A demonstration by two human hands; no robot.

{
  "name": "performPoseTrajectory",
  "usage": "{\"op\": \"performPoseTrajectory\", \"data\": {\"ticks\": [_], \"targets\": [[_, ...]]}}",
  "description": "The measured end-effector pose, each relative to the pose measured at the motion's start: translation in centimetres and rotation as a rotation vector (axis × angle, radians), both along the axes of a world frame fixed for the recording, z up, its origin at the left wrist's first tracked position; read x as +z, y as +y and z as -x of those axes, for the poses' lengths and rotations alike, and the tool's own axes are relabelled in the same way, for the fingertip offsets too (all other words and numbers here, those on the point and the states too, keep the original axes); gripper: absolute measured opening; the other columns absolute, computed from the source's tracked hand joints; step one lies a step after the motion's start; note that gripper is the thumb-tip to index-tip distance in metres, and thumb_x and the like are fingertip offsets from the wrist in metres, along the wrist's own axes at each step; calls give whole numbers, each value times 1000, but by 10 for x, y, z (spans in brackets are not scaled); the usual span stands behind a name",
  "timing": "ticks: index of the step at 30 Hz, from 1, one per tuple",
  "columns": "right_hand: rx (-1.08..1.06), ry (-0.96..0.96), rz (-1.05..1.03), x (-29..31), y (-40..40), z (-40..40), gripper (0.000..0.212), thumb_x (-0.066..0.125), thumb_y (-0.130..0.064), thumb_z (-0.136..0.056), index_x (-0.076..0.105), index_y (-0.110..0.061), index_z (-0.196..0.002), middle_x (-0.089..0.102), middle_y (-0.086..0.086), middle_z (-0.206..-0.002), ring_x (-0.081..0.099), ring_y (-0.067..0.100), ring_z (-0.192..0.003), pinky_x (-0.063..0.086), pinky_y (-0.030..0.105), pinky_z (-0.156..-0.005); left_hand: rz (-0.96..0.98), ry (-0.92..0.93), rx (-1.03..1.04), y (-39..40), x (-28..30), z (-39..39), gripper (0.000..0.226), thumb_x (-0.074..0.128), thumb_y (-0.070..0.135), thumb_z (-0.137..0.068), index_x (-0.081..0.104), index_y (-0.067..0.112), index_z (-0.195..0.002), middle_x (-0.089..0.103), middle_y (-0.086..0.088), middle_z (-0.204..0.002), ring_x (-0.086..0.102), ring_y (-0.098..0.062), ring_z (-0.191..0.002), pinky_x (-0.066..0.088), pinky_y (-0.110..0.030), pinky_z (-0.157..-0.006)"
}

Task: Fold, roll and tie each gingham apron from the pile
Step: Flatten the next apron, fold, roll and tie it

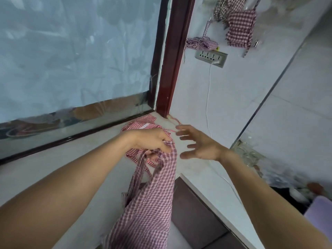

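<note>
Over the sill, left hand (150, 140) grips one apron (149, 203); right hand (199, 143) spread, empty.

Gingham aprons (142, 125) on pale ledge (86, 159)

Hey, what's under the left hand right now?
The left hand grips a hanging gingham apron; beneath it more gingham cloth lies on the ledge. How many pieces lie there is hidden by the hand.

I stood at a pale ledge (75, 159) under a frosted window (71, 51). Dark red frame (172, 56). White tiled wall (233, 96) carried a socket strip (211, 57).
</note>
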State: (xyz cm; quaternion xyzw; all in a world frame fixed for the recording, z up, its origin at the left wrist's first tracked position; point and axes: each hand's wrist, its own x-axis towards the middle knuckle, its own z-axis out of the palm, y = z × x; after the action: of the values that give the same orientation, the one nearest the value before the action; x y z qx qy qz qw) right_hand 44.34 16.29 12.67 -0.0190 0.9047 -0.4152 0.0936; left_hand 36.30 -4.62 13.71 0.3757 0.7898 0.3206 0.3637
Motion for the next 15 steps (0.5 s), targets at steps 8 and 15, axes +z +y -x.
{"op": "performPoseTrajectory", "data": {"ticks": [8, 15], "targets": [[-77, -77, -82, 14, 6, -1, 31, 86, -39, -74, 78, -14, -91, 77, -8, -91, 72, 9, -90, 55, 34, -95, -114, 246, 41, -3, 34, 13, 24, 74, 30, -87, 71, 51, -75, 75, 2, -83, 61, -15, -57, 41, -15, -48], [8, 12, -454, 62, 29, -2, 24, 81, -28, -82, 61, -15, -77, 62, -9, -72, 58, 8, -68, 41, 22, -62, -11, 807, 317, -5, 47, 29, 22, 72, 38, -87, 66, 21, -73, 57, 13, -70, 56, -5, -66, 39, -23, -57]]}}
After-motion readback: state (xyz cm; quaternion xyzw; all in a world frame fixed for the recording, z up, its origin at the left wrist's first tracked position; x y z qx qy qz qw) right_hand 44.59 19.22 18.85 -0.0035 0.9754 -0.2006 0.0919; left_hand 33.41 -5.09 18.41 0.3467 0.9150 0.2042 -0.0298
